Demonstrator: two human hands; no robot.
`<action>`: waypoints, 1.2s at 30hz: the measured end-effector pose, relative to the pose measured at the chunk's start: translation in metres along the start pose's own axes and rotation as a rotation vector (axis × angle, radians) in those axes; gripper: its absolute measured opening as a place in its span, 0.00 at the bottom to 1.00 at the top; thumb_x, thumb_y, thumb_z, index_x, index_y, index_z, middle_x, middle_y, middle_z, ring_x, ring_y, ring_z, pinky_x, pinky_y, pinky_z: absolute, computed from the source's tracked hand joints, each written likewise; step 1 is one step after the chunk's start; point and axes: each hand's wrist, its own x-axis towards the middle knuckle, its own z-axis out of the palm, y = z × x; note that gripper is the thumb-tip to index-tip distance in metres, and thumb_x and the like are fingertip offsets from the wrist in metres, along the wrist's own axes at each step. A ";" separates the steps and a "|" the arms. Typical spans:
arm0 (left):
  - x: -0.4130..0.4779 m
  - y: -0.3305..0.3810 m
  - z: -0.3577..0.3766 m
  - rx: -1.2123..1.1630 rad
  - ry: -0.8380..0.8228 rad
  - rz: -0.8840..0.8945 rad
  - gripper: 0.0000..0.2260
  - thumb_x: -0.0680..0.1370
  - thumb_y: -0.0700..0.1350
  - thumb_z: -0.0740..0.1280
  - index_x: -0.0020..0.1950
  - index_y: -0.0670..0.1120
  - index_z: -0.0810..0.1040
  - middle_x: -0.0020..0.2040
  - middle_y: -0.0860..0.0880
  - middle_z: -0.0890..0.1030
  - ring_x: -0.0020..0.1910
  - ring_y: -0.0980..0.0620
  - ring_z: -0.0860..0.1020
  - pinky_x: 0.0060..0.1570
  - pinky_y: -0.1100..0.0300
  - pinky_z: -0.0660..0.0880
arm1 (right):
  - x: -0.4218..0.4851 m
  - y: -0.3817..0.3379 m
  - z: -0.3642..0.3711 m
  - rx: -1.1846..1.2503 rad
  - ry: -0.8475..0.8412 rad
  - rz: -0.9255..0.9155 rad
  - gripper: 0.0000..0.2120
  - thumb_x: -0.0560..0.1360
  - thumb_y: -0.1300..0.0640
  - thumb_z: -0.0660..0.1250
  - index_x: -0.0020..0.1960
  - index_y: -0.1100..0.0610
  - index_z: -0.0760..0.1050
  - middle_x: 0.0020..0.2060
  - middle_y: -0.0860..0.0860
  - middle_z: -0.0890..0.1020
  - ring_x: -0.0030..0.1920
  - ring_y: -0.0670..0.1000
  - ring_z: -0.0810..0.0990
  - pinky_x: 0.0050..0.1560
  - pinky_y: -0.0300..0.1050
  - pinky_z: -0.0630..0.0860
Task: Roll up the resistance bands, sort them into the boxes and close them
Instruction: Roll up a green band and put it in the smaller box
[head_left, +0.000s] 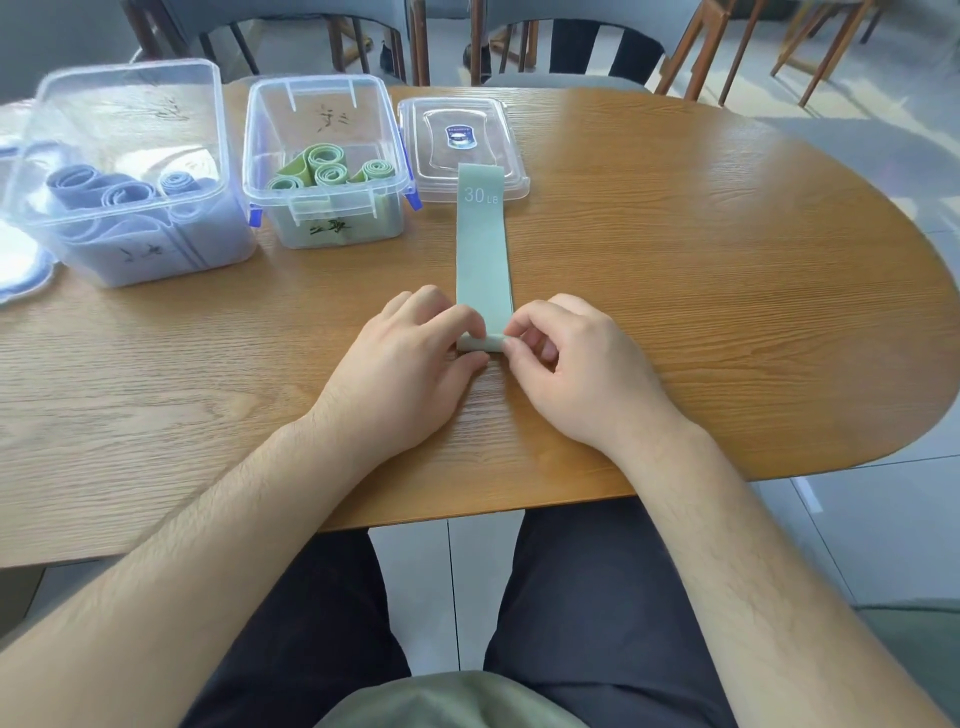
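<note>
The left hand (410, 358) lies on the near end of a long pale green band (483, 249). Its fingers are bent over the small roll (480, 344) at that end and hold it down. The right hand (576, 364) is on the other side of the roll. Its thumb and first finger pinch the roll's edge, and its other fingers are curled in. The two hands almost touch over the roll.

The rest of the band lies flat on the wooden table (727, 260) and runs straight away from the person. Near its far end it has white writing, "30 LB" (480, 195). That far end lies on the near edge of a clear lid (462, 130), which lies flat on the table.

Just left of the band's far end stands an open clear box (249, 156) with blue clips. Inside it are rolled green bands (332, 174). Farther left of the band stands a second open clear box (218, 130) with rolled blue bands (124, 195) in it. Still farther left, at the edge of the view, a bit of another lid (21, 260) shows.

Behind the band, past the table, stand chairs (561, 41) with wooden legs. On the near side of the band, below the table edge, are the person's dark trousers (597, 597).
</note>
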 end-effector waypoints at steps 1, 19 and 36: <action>0.001 -0.001 0.001 -0.008 -0.001 -0.015 0.07 0.78 0.48 0.70 0.54 0.46 0.81 0.48 0.49 0.75 0.47 0.44 0.75 0.51 0.46 0.76 | 0.001 0.000 0.001 0.001 0.003 0.002 0.04 0.80 0.50 0.65 0.51 0.46 0.79 0.42 0.42 0.75 0.41 0.39 0.74 0.38 0.37 0.71; 0.017 -0.017 0.001 0.001 -0.043 0.032 0.10 0.79 0.53 0.64 0.55 0.49 0.78 0.46 0.52 0.74 0.47 0.45 0.74 0.50 0.46 0.75 | 0.016 0.003 0.003 -0.003 0.037 -0.021 0.04 0.77 0.49 0.67 0.51 0.45 0.77 0.40 0.43 0.75 0.38 0.44 0.74 0.39 0.49 0.78; 0.021 -0.021 0.010 0.009 -0.006 -0.001 0.17 0.81 0.52 0.58 0.54 0.43 0.81 0.46 0.45 0.78 0.45 0.40 0.77 0.49 0.44 0.76 | 0.015 0.007 0.015 -0.080 0.121 -0.048 0.08 0.79 0.47 0.66 0.55 0.49 0.80 0.45 0.44 0.75 0.46 0.45 0.75 0.40 0.42 0.69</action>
